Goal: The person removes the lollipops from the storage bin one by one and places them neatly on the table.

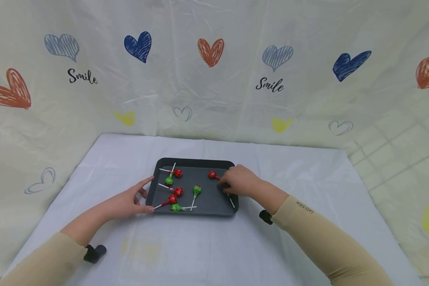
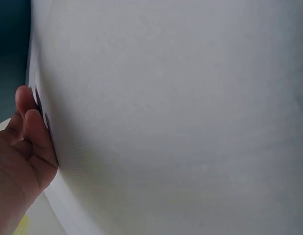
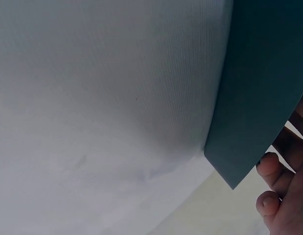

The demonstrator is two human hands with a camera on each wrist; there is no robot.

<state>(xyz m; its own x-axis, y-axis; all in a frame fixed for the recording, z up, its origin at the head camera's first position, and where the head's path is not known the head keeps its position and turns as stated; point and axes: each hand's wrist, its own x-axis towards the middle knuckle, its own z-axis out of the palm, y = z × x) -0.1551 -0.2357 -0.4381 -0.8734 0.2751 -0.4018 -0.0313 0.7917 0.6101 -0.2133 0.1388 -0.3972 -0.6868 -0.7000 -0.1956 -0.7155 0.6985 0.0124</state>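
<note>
Red lollipop by the fingers: I'm seeing this red lollipop [image 1: 212, 174] lying toward the far right of the tray [image 1: 214, 202], its head just left of the right hand [image 1: 241, 182], its stick slanting right and nearer me until the fingers are covering it.
Pale stick below: a white stick [image 1: 231, 201] is showing from under the same hand, its long axis pointing toward the tray's near right corner; I'm not seeing its head.
Nearer hand: the right is bending over both; the left is lying across the tray from them.
Right grip: fingers are curving downward, but the hand is hiding their tips, so I cannot tell whether they're pinching a stick.
Left grip: the left hand [image 1: 125, 203] is holding thumb and forefinger spread along the tray's left end, thumb by the near corner.
Middle lollipop: a green lollipop [image 1: 197, 190] is lying with its stick toward me.
Left group: three red and two green lollipops are lying there, some sticks crossing.
Beyond: a white-covered table [image 1: 289, 171] is supporting the tray before a heart-printed backdrop [image 1: 236, 95].
</note>
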